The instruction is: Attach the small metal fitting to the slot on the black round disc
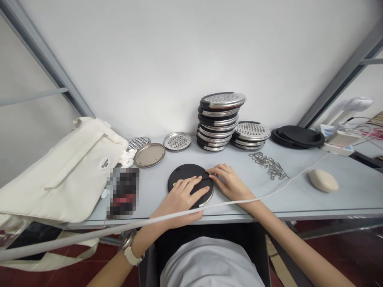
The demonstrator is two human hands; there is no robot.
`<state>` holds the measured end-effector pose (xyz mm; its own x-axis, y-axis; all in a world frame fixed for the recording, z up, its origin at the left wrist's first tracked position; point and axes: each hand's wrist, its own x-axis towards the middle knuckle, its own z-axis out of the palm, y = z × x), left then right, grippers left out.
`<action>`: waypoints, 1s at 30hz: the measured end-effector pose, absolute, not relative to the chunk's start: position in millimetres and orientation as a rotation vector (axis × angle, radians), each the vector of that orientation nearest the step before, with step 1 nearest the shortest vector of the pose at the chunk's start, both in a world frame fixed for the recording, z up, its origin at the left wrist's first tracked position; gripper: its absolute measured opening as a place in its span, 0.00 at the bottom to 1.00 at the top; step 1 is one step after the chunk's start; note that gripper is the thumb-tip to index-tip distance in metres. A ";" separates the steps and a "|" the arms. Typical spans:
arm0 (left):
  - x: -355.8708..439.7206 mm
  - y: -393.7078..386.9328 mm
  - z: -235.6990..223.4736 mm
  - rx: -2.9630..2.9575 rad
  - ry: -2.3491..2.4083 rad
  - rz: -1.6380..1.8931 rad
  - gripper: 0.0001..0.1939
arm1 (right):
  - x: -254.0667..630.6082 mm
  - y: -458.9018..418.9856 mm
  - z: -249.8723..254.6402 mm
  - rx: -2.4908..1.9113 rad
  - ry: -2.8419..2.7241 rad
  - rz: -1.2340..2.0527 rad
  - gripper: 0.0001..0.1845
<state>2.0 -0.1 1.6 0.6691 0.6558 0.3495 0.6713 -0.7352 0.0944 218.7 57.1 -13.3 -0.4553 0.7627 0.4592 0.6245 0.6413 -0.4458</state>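
A round black disc [183,170] lies on the table in front of me, its upper side plain black with a thin line across it. My left hand [187,193] rests flat on the disc with its fingers stretched out, pressing on its near part. At the disc's right edge, the thumb and fingers of my right hand [226,179] pinch a small metal clip [213,174], mostly covered by the fingertips. To the right lies a loose heap of similar small metal clips [269,165].
Behind the disc rise a tall stack of round graters with black rims [220,119] and a shorter stack [251,133]. Loose metal grater plates [177,141] and black discs [299,135] flank them. A white bag [66,171], a beige mouse [323,180] and a white cable [239,202] are nearby.
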 end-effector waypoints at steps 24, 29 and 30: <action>1.3 0.1 1.7 -2.851 -1.135 -0.540 0.27 | 216.2 51.5 -4.7 -1.070 -2.140 0.504 0.15; 1.9 0.0 1.0 -2.852 -1.146 -0.531 0.27 | 217.5 50.9 -5.8 -1.058 -2.156 0.523 0.16; 2.1 0.0 1.0 -2.851 -1.145 -0.533 0.27 | 217.6 51.0 -6.1 -1.049 -2.156 0.525 0.16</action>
